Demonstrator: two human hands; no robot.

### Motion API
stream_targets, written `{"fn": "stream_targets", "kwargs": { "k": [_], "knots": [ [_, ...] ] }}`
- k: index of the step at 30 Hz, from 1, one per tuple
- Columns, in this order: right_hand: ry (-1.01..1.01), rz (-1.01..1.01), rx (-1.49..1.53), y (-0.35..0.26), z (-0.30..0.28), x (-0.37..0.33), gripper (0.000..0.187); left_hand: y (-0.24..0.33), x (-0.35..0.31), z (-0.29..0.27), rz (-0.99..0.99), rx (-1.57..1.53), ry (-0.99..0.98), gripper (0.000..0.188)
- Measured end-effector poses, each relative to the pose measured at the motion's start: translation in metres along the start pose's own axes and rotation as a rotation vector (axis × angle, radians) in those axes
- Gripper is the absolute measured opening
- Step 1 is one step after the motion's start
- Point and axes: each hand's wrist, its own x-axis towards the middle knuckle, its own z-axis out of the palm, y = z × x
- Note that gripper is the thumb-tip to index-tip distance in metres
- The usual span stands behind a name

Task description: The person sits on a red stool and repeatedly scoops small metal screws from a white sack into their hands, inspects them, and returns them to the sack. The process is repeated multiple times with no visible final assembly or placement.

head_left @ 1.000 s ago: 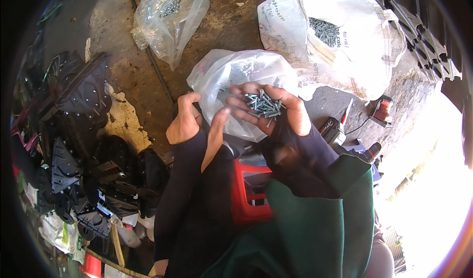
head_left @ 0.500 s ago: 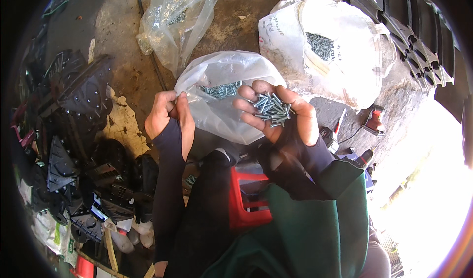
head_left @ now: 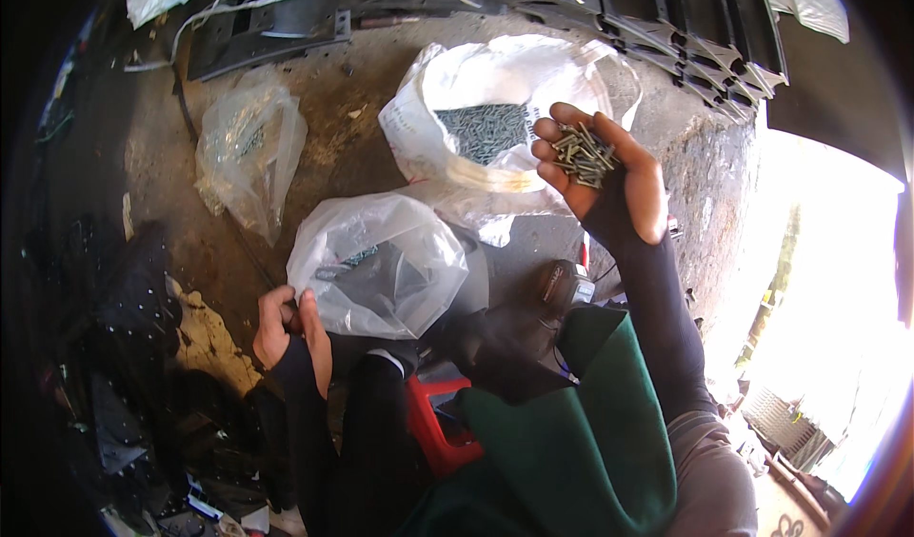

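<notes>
Screws [head_left: 583, 155] cupped in the right hand [head_left: 640, 180] have been carried right of the plastic bag [head_left: 419, 275], apparently withdrawn; left hand [head_left: 276, 335] at its rim, grip unclear.

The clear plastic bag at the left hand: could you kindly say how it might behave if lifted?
The clear plastic bag is probably floppy, as its thin wall is creased. The screws inside would likely slide to its lowest point, since they lie loose. It may spill if tipped, as its mouth is open.
</notes>
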Motion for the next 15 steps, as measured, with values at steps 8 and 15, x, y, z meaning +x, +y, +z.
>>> {"fn": "stream_targets", "kwargs": {
  "k": [8, 15],
  "knots": [
    [-0.061, -0.072, -0.614, -0.009, -0.073, 0.081, 0.031, -0.002, -0.013, 0.008, 0.028, 0.013, -0.077, 0.023],
    [-0.198, -0.264, -0.973, 0.023, -0.058, 0.06, 0.03, 0.081, -0.011, -0.013, 0.341, -0.12, -0.252, 0.046]
  ]
}}
